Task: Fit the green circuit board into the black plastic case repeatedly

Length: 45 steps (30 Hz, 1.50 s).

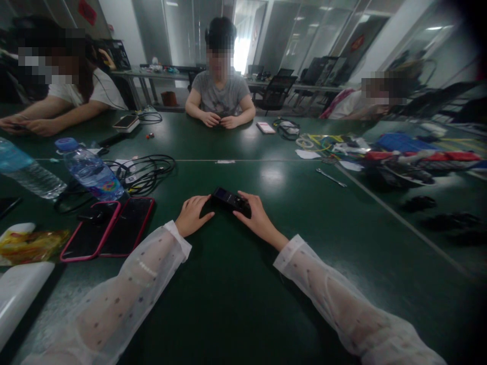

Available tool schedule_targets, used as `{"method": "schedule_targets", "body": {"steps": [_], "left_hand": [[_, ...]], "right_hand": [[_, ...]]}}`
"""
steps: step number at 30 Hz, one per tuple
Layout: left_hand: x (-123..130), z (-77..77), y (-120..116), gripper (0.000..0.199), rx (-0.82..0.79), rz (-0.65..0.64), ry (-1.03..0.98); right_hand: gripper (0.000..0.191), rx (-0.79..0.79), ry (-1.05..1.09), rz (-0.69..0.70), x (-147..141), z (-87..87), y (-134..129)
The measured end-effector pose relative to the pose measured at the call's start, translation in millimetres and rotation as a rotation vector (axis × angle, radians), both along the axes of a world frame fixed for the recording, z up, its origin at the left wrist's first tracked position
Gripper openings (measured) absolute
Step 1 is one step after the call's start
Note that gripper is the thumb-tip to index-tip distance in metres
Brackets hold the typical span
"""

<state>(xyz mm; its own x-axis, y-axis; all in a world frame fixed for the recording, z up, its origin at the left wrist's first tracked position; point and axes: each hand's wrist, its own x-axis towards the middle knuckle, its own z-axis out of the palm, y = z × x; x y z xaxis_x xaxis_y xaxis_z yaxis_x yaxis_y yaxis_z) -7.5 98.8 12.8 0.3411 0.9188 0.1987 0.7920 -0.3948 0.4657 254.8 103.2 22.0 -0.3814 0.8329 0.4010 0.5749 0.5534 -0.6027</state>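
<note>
A small black handheld device (227,198) with a little screen and buttons sits low over the green table, slightly tilted. My right hand (254,213) grips its right end, fingers along the far side and thumb on the near side. At the left end, my left hand (195,215) has its fingers and thumb spread apart. Its fingertips come up to the device's corner; whether they touch it I cannot tell. Sheer white sleeves with dark stars cover both forearms.
Two phones in pink and red cases (127,225), water bottles (93,170) and black cables (148,172) lie to the left. A wrench (331,177) and a heap of cables and tools (403,157) are on the right. Three people sit across the green table (224,289).
</note>
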Motion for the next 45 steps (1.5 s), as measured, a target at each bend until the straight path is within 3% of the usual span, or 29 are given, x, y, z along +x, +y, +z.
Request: {"method": "schedule_targets", "body": {"steps": [12, 18, 26, 30, 37, 45], "left_hand": [[3, 2.0, -4, 0.051, 0.051, -0.025, 0.077], [3, 2.4, -6, 0.049, 0.074, -0.052, 0.076], [4, 5.9, -6, 0.049, 0.066, -0.046, 0.131], [5, 5.0, -5, 0.049, 0.083, -0.039, 0.142], [4, -4.4, -1, 0.053, 0.093, 0.028, 0.197], [7, -9.1, 4, 0.058, 0.060, 0.089, 0.255]], "right_hand": [[0.059, 0.026, -0.027, 0.012, -1, 1.2, -5], [0.062, 0.178, 0.126, -0.172, 8, 3.8, -4], [0.058, 0.330, 0.056, -0.545, 74, -8.8, 34], [0.053, 0.352, -0.009, -0.694, 92, -20.6, 39], [0.051, 0.231, -0.182, -0.745, 90, -27.5, 37], [0.050, 0.222, -0.237, -0.764, 89, -24.5, 41]]}}
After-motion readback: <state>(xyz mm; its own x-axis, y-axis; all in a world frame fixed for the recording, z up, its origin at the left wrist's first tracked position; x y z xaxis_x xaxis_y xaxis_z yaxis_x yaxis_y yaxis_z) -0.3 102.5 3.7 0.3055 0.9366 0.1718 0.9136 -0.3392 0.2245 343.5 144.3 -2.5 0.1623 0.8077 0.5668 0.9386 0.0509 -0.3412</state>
